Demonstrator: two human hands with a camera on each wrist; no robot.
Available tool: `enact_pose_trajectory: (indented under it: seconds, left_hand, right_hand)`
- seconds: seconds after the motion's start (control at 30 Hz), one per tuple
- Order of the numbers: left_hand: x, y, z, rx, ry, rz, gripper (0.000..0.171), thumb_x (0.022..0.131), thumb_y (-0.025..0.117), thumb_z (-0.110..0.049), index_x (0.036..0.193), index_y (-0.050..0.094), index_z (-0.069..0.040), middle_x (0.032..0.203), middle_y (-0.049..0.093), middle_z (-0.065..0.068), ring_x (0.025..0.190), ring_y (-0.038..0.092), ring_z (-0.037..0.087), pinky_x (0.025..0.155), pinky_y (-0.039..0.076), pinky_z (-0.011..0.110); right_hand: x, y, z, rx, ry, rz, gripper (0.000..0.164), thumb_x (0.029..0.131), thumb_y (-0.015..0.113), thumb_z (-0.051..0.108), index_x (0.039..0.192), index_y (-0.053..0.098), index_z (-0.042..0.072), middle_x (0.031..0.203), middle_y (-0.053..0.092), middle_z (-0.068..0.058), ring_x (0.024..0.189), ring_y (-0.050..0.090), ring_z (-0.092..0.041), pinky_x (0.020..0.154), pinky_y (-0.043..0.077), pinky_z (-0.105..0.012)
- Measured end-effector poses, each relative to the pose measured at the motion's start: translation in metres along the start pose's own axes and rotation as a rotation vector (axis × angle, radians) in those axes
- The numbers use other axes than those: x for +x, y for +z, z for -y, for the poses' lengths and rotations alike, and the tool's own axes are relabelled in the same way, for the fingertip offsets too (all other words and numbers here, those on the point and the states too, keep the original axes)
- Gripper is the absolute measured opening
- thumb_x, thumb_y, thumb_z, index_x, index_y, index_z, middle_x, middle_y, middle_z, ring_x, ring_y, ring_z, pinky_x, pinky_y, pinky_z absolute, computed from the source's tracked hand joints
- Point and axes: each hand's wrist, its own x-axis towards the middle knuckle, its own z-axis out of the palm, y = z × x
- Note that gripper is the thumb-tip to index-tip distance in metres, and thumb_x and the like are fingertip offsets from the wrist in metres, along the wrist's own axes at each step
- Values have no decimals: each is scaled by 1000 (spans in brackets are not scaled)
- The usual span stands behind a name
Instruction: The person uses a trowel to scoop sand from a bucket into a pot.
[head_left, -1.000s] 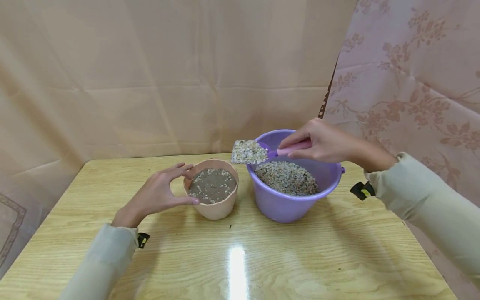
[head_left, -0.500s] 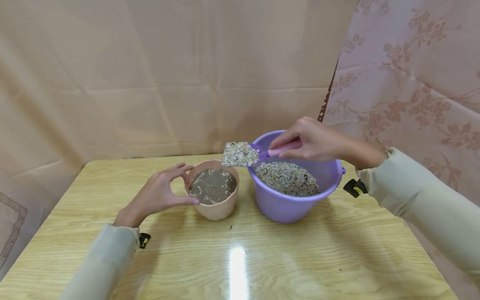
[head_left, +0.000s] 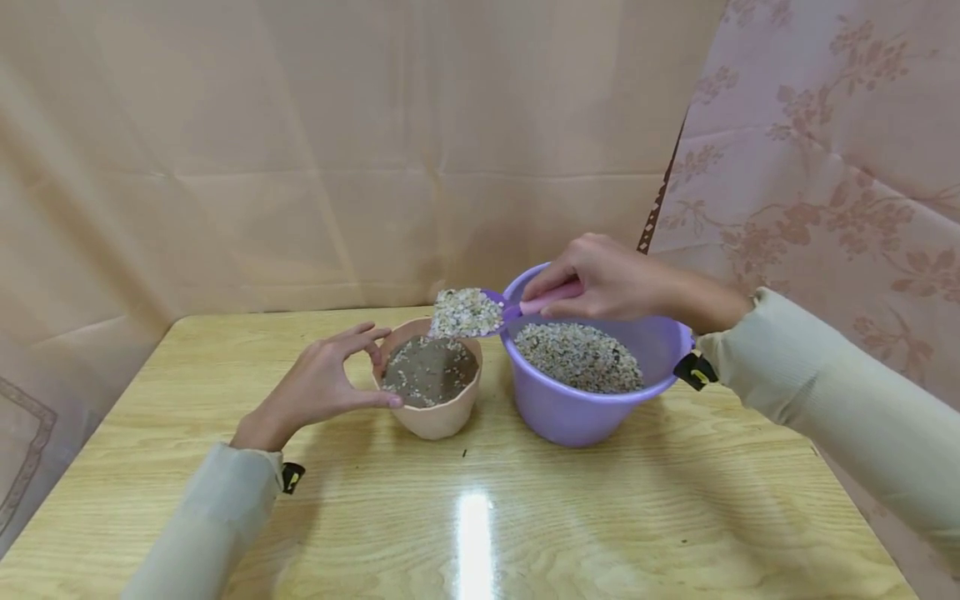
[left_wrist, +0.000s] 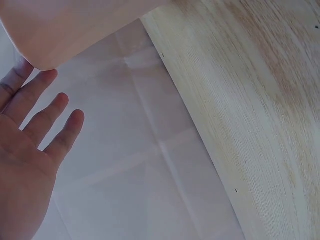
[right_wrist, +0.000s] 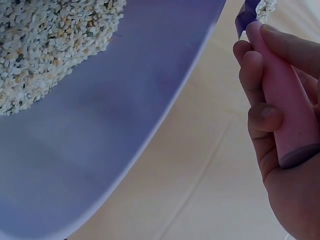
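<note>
My right hand [head_left: 606, 279] grips the pink handle of a purple scoop [head_left: 551, 298], above the left rim of the purple bucket [head_left: 562, 417]. Pale gravel [head_left: 467, 313] heaps on the scoop's flat blade, which hangs over the right back part of a peach flowerpot [head_left: 438, 419]. Inside the pot lies a grey-brown surface [head_left: 427, 371] with scattered pale grains. My left hand [head_left: 311, 383] holds the pot's left side, thumb at the front rim and fingers farther back; in the left wrist view, fingertips [left_wrist: 47, 75] touch its wall. More gravel [head_left: 577, 357] lies in the bucket.
Both containers stand side by side on a wood-grain table [head_left: 360, 517]. A beige curtain [head_left: 315, 167] hangs right behind the table's back edge, and a flowered pink cloth [head_left: 840, 208] hangs at the right. The bucket's wall [right_wrist: 115, 115] is close below my right wrist.
My right hand has moved left with the loaded scoop, from the bucket's left rim to over the pot. The left hand keeps its place on the pot.
</note>
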Motion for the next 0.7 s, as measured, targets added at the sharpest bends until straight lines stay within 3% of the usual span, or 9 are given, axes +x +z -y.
enact_pose_trajectory:
  seconds: [0.23,0.7]
  left_hand:
    - [1,0,1,-2,-16,4,49,63,85,-64,82,60,-27,143,56,7,133,49,38,101,39,64]
    - [-1,1,1,-15,-27,-7,50,62,86,-63,83,61,-26,144,55,9,131,50,39,101,39,63]
  right_hand:
    - [10,1,4,5,28,32,22,86,78,11,107,79,17,94,76,9,72,67,0,65,54,-26]
    - [24,4,10,-45,1,121,20,87,76,13,107,78,16,91,76,9,62,60,-2,58,49,-28]
